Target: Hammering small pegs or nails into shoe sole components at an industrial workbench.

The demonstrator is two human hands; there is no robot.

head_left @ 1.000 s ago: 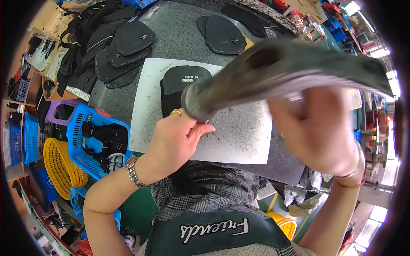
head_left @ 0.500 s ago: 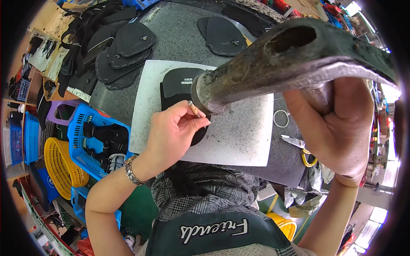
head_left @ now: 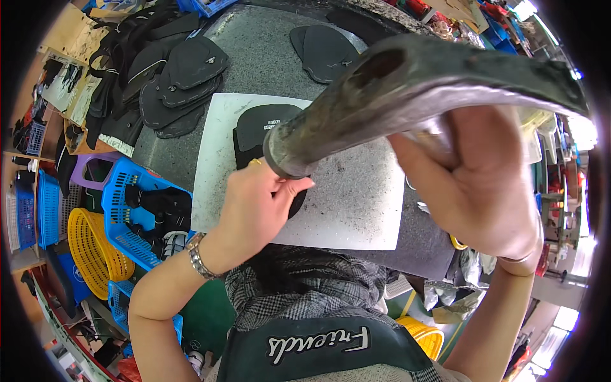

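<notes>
My right hand [head_left: 477, 191] is closed round the handle of a large worn metal hammer [head_left: 407, 89], raised close to the camera. The hammer's round striking face overlaps the fingers of my left hand [head_left: 245, 207]. Those fingers are pinched over a black cut-out piece [head_left: 254, 127] with pale print. The short rod-shaped punch in that pinch is now covered by the hammer head; the earlier frame shows its top. Beneath the black piece lies a speckled white board [head_left: 356, 219]. Whether the hammer touches the punch cannot be seen.
Black shaped pieces are stacked at the far left [head_left: 191, 63], with another small pile [head_left: 324, 54] at the back. Scissors with a yellow handle [head_left: 458, 243] lie partly hidden under my right hand. Left of the table stand a blue basket [head_left: 118, 207] and yellow baskets [head_left: 95, 254].
The hammer and my right hand have moved left and slightly down, bringing the striking face over the punch. My left hand stays nearly in place.
</notes>
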